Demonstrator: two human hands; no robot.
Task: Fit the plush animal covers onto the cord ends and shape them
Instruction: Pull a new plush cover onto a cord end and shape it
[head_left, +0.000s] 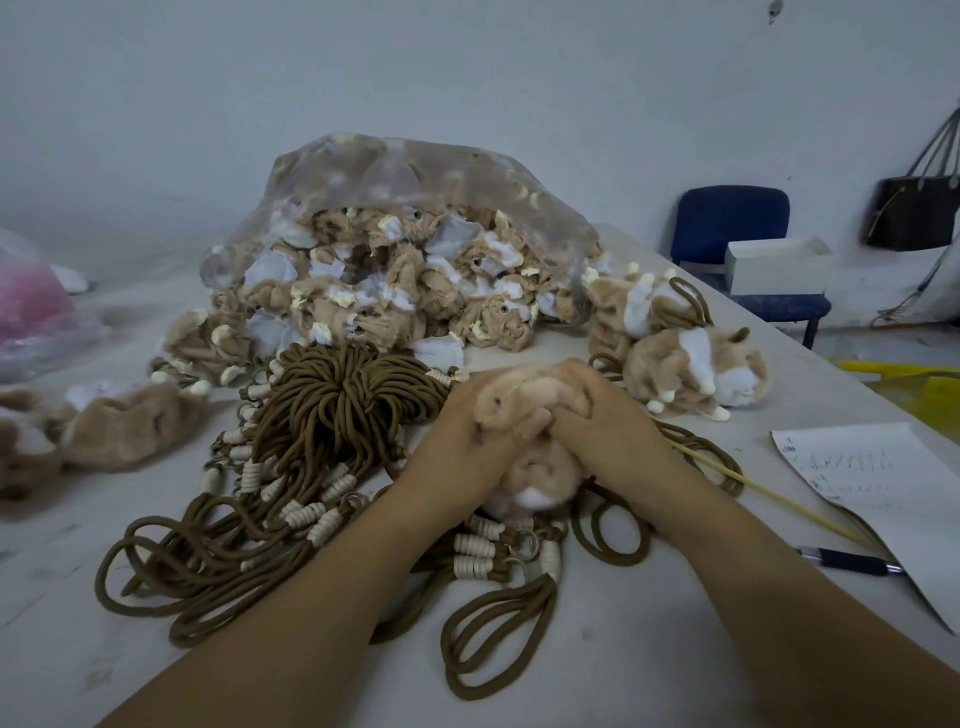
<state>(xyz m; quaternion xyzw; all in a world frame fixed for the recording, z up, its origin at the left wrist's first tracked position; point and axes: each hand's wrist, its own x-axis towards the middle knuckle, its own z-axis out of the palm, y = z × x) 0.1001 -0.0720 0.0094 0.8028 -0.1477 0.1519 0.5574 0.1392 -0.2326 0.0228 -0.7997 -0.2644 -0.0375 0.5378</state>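
Gripping one tan plush cover (535, 470) with both hands here, just to the right of the big pile of brown cords (332, 405) on the table (649, 665). The left hand (465, 434) and right hand (602, 415) are both curling tight round its upper half, fingers wrapping over the top and thumbs pressing together in the middle.

The cover's long axis is running away from the person. The white-patch end is pointing back toward them and the far end is poking out between the knuckles. That dark dot up there is probably an eye, but it's blurry.

Behind the cord pile a clear bag (405, 171) is spilling out unfitted covers (374, 306). Right of the pile, a couple of finished plush animals (696, 369) are lying on their sides. Further right, a thin stick (769, 493), a pen (852, 561) and a paper sheet (878, 483) are sitting. The handwriting on the sheet is coming out too small to read.
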